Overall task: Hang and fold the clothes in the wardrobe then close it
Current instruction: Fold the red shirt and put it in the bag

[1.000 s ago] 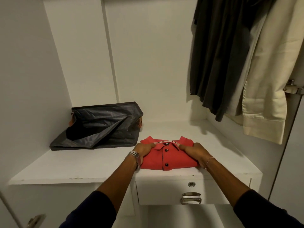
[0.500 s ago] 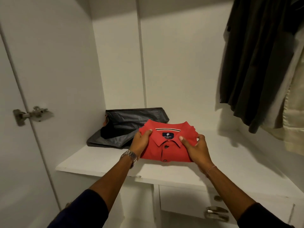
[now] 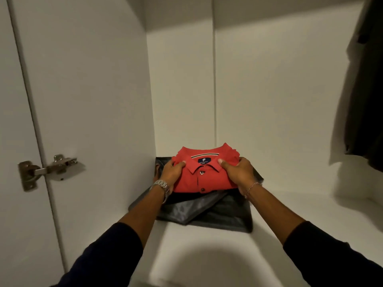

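A folded red polo shirt (image 3: pixel 204 172), collar and dark label facing up, is over the flat dark grey bag (image 3: pixel 209 212) in the wardrobe's back left corner. My left hand (image 3: pixel 172 172) grips its left edge, thumb on top by the collar. My right hand (image 3: pixel 238 172) grips its right edge the same way. Whether the shirt rests on the bag or hangs just above it, I cannot tell. The bag lies on the white shelf (image 3: pixel 300 212).
The wardrobe's left side wall (image 3: pixel 93 100) stands close to the bag, with a metal door hinge (image 3: pixel 47 170) on it. Dark hanging clothes (image 3: pixel 366 100) fill the upper right. The shelf stretches bare to the right of the bag.
Both hands lifted the folded red shirt off the front of the shelf and carried it left and back, over the dark bag. My view turned left with it.
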